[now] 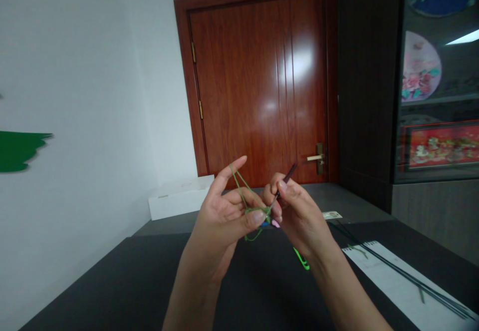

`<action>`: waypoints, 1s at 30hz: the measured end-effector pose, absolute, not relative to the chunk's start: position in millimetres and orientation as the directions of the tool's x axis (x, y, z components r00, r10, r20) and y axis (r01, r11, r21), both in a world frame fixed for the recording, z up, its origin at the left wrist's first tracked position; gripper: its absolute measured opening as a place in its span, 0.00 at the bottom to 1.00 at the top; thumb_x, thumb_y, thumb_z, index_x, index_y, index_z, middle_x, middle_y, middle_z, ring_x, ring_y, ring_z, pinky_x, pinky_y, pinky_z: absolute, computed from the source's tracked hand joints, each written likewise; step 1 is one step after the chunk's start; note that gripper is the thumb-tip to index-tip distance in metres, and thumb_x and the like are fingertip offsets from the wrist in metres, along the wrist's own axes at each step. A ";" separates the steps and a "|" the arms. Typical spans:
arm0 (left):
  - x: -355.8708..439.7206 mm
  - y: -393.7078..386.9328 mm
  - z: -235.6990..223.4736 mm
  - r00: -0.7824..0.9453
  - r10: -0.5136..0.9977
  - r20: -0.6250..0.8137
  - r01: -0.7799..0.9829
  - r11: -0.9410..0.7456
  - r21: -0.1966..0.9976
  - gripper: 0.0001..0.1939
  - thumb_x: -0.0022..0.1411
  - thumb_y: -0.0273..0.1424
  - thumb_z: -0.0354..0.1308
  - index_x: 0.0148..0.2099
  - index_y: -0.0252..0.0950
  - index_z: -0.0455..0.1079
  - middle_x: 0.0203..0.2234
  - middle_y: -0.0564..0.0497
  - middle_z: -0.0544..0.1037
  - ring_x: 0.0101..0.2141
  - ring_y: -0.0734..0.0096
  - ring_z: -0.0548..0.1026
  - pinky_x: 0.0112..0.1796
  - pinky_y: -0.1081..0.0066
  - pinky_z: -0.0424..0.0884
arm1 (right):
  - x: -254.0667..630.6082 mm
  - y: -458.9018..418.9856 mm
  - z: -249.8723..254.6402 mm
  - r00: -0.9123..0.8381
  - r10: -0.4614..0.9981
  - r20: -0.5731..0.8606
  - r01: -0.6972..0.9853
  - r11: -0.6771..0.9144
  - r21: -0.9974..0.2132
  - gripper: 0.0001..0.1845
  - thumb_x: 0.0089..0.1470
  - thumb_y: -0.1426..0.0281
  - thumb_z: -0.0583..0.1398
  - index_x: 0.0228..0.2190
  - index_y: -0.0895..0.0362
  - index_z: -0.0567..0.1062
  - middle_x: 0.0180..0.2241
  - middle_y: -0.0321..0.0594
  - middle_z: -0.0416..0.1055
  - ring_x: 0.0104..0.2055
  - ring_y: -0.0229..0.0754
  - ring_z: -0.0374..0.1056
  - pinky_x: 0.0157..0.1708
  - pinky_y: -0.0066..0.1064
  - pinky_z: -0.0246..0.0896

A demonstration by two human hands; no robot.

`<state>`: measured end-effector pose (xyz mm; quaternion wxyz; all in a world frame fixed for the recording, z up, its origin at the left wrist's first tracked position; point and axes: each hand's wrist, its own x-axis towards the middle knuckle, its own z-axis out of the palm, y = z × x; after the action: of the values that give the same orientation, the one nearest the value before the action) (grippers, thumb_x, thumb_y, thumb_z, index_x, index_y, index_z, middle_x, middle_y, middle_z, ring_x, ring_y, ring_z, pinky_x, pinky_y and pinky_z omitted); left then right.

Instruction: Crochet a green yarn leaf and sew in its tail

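Green yarn loops over the raised index finger of my left hand. Its thumb and other fingers pinch a small green crochet piece, and a loose strand hangs below it. My right hand is closed on a crochet hook with a dark handle, held at a slant. The hook's metal shaft runs down to the crochet piece, where its tip is too small to make out. Just under the fingertips, small blue and pink items show, partly hidden by the hands.
On the dark table lies a bright green tool beside my right wrist. A white notepad with long dark green stems across it is at right. A white box stands at the back left, before a wooden door.
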<state>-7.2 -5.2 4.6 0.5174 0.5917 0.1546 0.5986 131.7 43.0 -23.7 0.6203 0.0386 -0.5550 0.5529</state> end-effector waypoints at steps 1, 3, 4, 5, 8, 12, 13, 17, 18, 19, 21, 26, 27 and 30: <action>-6.5 -4.3 4.0 0.207 0.800 0.563 -0.421 -0.447 0.790 0.50 0.53 0.20 0.71 0.73 0.41 0.52 0.28 0.53 0.78 0.33 0.67 0.77 0.40 0.66 0.73 | 131.8 43.8 -23.6 -0.253 0.652 0.715 -0.725 0.362 -0.587 0.17 0.64 0.60 0.60 0.26 0.54 0.66 0.20 0.29 0.62 0.22 0.34 0.54 0.24 0.27 0.50; -4.9 -3.3 3.1 0.169 0.791 0.588 -0.405 -0.488 0.773 0.50 0.54 0.21 0.71 0.73 0.42 0.51 0.29 0.52 0.80 0.34 0.65 0.79 0.41 0.64 0.74 | 130.8 44.1 -23.5 -0.266 0.668 0.694 -0.729 0.331 -0.599 0.18 0.63 0.60 0.62 0.25 0.55 0.65 0.21 0.29 0.62 0.23 0.33 0.54 0.25 0.26 0.51; -4.0 -3.5 2.9 0.154 0.785 0.600 -0.400 -0.505 0.764 0.51 0.54 0.22 0.71 0.73 0.42 0.50 0.29 0.52 0.80 0.34 0.65 0.80 0.42 0.63 0.75 | 129.8 43.4 -23.2 -0.261 0.675 0.690 -0.737 0.323 -0.594 0.18 0.61 0.60 0.64 0.25 0.55 0.65 0.21 0.29 0.62 0.24 0.33 0.54 0.26 0.26 0.52; -2.9 -4.1 3.1 0.136 0.781 0.609 -0.393 -0.522 0.757 0.51 0.54 0.22 0.71 0.73 0.42 0.50 0.29 0.52 0.81 0.34 0.64 0.80 0.42 0.63 0.75 | 128.7 42.5 -22.7 -0.256 0.679 0.688 -0.742 0.319 -0.590 0.19 0.60 0.60 0.65 0.26 0.55 0.65 0.22 0.29 0.62 0.24 0.33 0.55 0.27 0.26 0.53; 1.2 -8.4 5.1 0.078 0.780 0.621 -0.378 -0.553 0.742 0.51 0.53 0.23 0.73 0.72 0.42 0.52 0.28 0.52 0.81 0.33 0.64 0.81 0.41 0.64 0.76 | 125.4 39.0 -20.0 -0.205 0.679 0.705 -0.740 0.364 -0.566 0.19 0.58 0.61 0.67 0.27 0.53 0.63 0.23 0.28 0.63 0.25 0.34 0.56 0.29 0.27 0.54; 5.4 -14.1 8.9 0.005 0.792 0.611 -0.357 -0.569 0.741 0.48 0.52 0.22 0.73 0.71 0.42 0.56 0.27 0.55 0.79 0.31 0.69 0.79 0.37 0.71 0.76 | 127.4 37.6 -17.9 -0.013 0.593 0.805 -0.612 0.632 -0.476 0.13 0.60 0.64 0.65 0.31 0.52 0.66 0.26 0.30 0.67 0.27 0.36 0.63 0.30 0.29 0.58; 5.7 -14.5 9.4 -0.015 0.793 0.610 -0.349 -0.575 0.740 0.48 0.51 0.21 0.73 0.70 0.42 0.57 0.27 0.55 0.79 0.31 0.70 0.78 0.36 0.72 0.75 | 129.4 37.7 -18.4 0.054 0.517 0.854 -0.507 0.751 -0.423 0.10 0.60 0.66 0.65 0.31 0.52 0.68 0.27 0.32 0.69 0.29 0.38 0.65 0.31 0.31 0.60; 4.4 -14.2 9.1 0.009 0.812 0.583 -0.380 -0.536 0.753 0.49 0.49 0.19 0.73 0.70 0.38 0.58 0.26 0.55 0.78 0.29 0.72 0.75 0.34 0.74 0.73 | 137.1 36.8 -24.4 0.139 0.079 0.987 0.123 0.988 -0.097 0.07 0.56 0.75 0.66 0.32 0.50 0.77 0.28 0.35 0.74 0.32 0.43 0.68 0.35 0.40 0.62; 3.9 -14.3 8.7 0.060 0.833 0.550 -0.414 -0.481 0.773 0.48 0.49 0.19 0.73 0.69 0.36 0.58 0.27 0.54 0.78 0.29 0.72 0.75 0.34 0.74 0.72 | 137.2 36.3 -26.3 0.139 -0.004 0.990 0.194 0.981 -0.023 0.08 0.56 0.76 0.65 0.33 0.49 0.78 0.27 0.34 0.74 0.30 0.42 0.68 0.35 0.40 0.61; 3.3 -14.4 8.4 0.124 0.851 0.510 -0.451 -0.410 0.793 0.47 0.49 0.20 0.73 0.69 0.34 0.59 0.27 0.53 0.78 0.29 0.72 0.75 0.34 0.73 0.72 | 136.2 36.1 -27.8 0.154 -0.061 0.986 0.199 0.979 0.030 0.10 0.56 0.76 0.65 0.34 0.48 0.78 0.28 0.34 0.74 0.30 0.42 0.67 0.36 0.41 0.61; 2.0 -15.1 8.1 0.231 0.866 0.443 -0.506 -0.282 0.815 0.44 0.50 0.20 0.72 0.68 0.32 0.60 0.30 0.51 0.78 0.31 0.71 0.76 0.37 0.72 0.72 | 131.6 36.2 -29.6 0.215 -0.051 0.975 0.046 0.998 0.042 0.08 0.57 0.74 0.65 0.36 0.47 0.78 0.29 0.35 0.74 0.30 0.42 0.68 0.35 0.40 0.62; -4.3 -14.8 8.9 0.295 0.836 0.462 -0.516 -0.268 0.814 0.48 0.52 0.18 0.70 0.71 0.38 0.55 0.30 0.51 0.77 0.34 0.67 0.77 0.39 0.70 0.71 | 122.9 39.1 -26.1 0.206 0.428 0.880 -0.587 0.773 -0.239 0.05 0.64 0.65 0.61 0.34 0.51 0.73 0.24 0.33 0.67 0.26 0.40 0.64 0.29 0.34 0.60; -5.9 -14.1 9.0 0.311 0.827 0.469 -0.506 -0.273 0.818 0.48 0.52 0.18 0.70 0.72 0.39 0.55 0.29 0.52 0.77 0.33 0.68 0.76 0.37 0.71 0.70 | 123.5 39.6 -25.0 0.187 0.467 0.864 -0.641 0.725 -0.253 0.06 0.65 0.65 0.60 0.34 0.52 0.72 0.23 0.32 0.67 0.26 0.39 0.63 0.29 0.33 0.59; -9.6 -11.4 9.2 0.341 0.805 0.485 -0.481 -0.293 0.826 0.47 0.53 0.19 0.70 0.71 0.39 0.55 0.28 0.53 0.76 0.30 0.71 0.74 0.34 0.73 0.69 | 127.9 39.9 -22.1 0.077 0.563 0.823 -0.752 0.575 -0.323 0.09 0.65 0.64 0.59 0.32 0.53 0.71 0.21 0.31 0.64 0.24 0.36 0.58 0.27 0.30 0.56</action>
<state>-9.6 -11.4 9.2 0.5777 0.5804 0.1396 0.5567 127.9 39.9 -22.1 0.7279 0.0931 -0.5076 0.4514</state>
